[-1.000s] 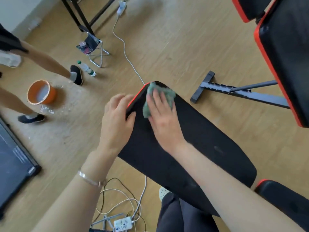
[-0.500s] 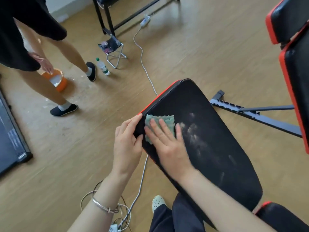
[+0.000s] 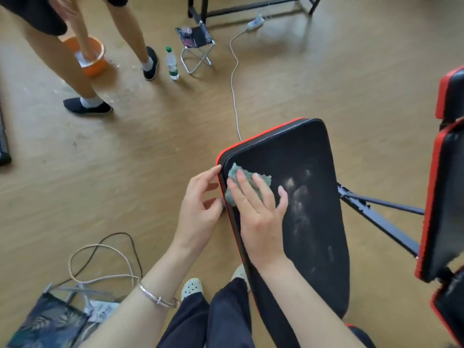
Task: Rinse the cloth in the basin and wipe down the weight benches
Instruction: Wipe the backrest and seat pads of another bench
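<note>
A black weight bench pad (image 3: 308, 222) with red edging stands in front of me, with pale wet smears on its surface. My right hand (image 3: 258, 209) lies flat with straight fingers on a green cloth (image 3: 238, 177), pressing it to the pad near the left edge. My left hand (image 3: 200, 204) is beside the pad's left rim, fingertips touching the red edge, fingers loosely bent. An orange basin (image 3: 94, 59) with water sits on the floor at the top left, where another person's hand reaches into it.
A second red-and-black bench (image 3: 444, 197) stands at the right. The bench's dark metal frame (image 3: 376, 212) runs between them. A water bottle (image 3: 172, 64), a small folding stool (image 3: 197, 43), a white cable (image 3: 233, 84), looped cords (image 3: 100, 259) and a bag (image 3: 50, 320) lie on the wooden floor.
My right hand has slid the cloth back along the pad from its far end toward me, leaving wet smears. The other person has stepped to the basin and put a hand in it.
</note>
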